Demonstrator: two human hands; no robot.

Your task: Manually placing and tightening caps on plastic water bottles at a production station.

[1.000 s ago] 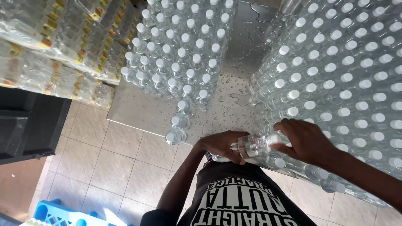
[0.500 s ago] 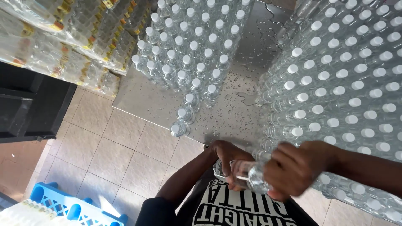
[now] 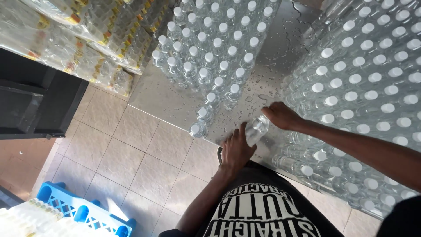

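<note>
Clear bottle (image 3: 255, 128) blurred, cap hidden; right hand (image 3: 280, 115) fingers unseen; blue crate (image 3: 83, 213) cut off.

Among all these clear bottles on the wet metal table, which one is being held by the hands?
The capless-looking bottle between the left hand and right hand, near the table edge. The others stand in rows, white caps showing, untouched.
</note>
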